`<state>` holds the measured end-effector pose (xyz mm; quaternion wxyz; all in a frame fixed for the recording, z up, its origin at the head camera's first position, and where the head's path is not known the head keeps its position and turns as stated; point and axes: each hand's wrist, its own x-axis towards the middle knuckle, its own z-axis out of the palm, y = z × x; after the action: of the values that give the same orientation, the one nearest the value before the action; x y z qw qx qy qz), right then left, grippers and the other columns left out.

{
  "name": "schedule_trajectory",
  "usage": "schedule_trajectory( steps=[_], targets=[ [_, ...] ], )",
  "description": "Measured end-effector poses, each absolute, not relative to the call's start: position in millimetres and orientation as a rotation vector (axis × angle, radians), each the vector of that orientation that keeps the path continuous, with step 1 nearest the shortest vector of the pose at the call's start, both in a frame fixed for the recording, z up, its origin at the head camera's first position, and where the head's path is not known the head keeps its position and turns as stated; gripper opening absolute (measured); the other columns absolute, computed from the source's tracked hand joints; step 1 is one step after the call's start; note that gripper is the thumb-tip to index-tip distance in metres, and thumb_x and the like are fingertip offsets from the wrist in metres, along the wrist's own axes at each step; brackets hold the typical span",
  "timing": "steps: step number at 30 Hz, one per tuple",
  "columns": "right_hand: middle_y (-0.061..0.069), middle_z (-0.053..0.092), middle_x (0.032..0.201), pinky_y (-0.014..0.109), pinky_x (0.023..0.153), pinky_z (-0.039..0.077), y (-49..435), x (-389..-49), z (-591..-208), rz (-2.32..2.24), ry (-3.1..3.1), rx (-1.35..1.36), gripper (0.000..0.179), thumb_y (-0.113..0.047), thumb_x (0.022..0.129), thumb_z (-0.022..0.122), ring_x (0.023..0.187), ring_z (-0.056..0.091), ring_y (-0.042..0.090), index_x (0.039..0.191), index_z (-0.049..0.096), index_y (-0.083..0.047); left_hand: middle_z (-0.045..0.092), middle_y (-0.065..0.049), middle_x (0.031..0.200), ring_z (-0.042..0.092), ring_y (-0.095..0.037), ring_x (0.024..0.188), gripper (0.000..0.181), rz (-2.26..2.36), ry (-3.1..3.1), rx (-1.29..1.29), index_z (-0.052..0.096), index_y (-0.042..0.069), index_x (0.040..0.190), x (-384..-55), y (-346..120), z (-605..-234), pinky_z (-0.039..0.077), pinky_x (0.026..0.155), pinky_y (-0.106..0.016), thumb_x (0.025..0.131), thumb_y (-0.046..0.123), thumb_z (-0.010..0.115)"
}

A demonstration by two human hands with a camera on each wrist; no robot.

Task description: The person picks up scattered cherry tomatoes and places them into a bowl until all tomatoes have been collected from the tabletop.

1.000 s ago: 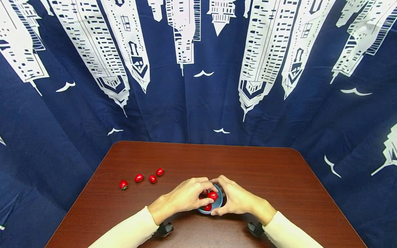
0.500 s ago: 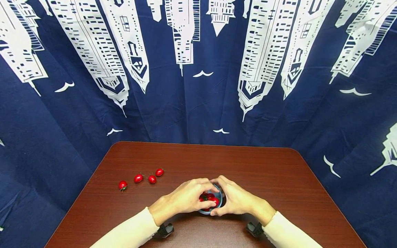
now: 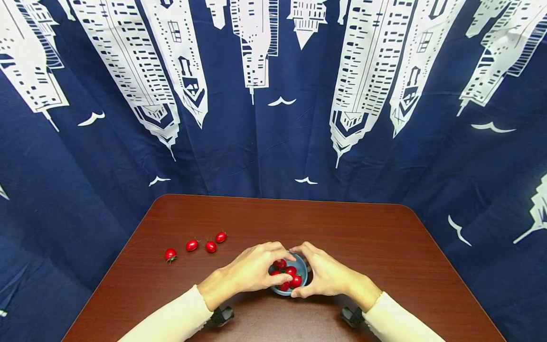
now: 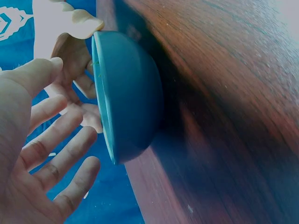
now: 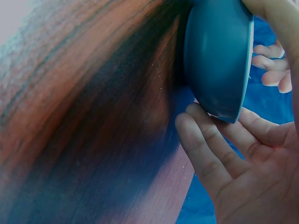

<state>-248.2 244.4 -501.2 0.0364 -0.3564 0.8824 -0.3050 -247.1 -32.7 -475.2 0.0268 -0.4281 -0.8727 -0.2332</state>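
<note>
A small blue bowl (image 3: 302, 267) holds several red cherry tomatoes (image 3: 296, 281) near the front of the table. My right hand (image 3: 328, 274) grips the bowl's right side, thumb at the near rim and fingers round the far side. In the right wrist view, fingertips (image 5: 194, 114) lie against the outside of the bowl (image 5: 217, 56). My left hand (image 3: 256, 267) hovers over the bowl's left part, thumb and fingers apart, covering some of the rim. Nothing is between the spread fingers of that hand in the left wrist view.
Several more cherry tomatoes (image 3: 192, 245) with green stems lie loose on the left of the brown table (image 3: 350, 228). Behind the table hangs a dark blue curtain (image 3: 256, 156) printed with white buildings.
The left hand's thumb and fingers, earlier close about a cherry tomato over the bowl, have spread and moved slightly left. More tomatoes now show in the bowl. The right hand keeps its place.
</note>
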Motion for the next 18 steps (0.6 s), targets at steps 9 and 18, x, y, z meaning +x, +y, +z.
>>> schedule_trajectory(
  steps=[9,18],
  targets=[
    [0.005,0.069,0.142,0.027,0.098,0.068,244.6,-248.1,-501.6,-0.947,2.708,-1.091,0.093,-0.052,0.083,0.106,0.111,0.08,0.01,0.151,0.06,-0.007,0.081,0.004,0.131,0.079,-0.013,0.114,0.041,-0.725,-2.679,-1.235,0.083,0.023,0.14,-250.4,-49.2,-475.8,0.069,0.099,-0.037,0.104,0.042,0.09],
    [0.008,0.07,0.141,0.028,0.098,0.068,244.8,-247.9,-502.2,-0.95,2.708,-1.111,0.095,-0.051,0.084,0.106,0.111,0.08,0.01,0.152,0.06,-0.003,0.081,0.007,0.129,0.08,-0.014,0.11,0.041,-0.718,-2.647,-1.104,0.083,0.024,0.138,-256.6,-72.7,-481.1,0.068,0.097,-0.038,0.101,0.04,0.093]
  ],
)
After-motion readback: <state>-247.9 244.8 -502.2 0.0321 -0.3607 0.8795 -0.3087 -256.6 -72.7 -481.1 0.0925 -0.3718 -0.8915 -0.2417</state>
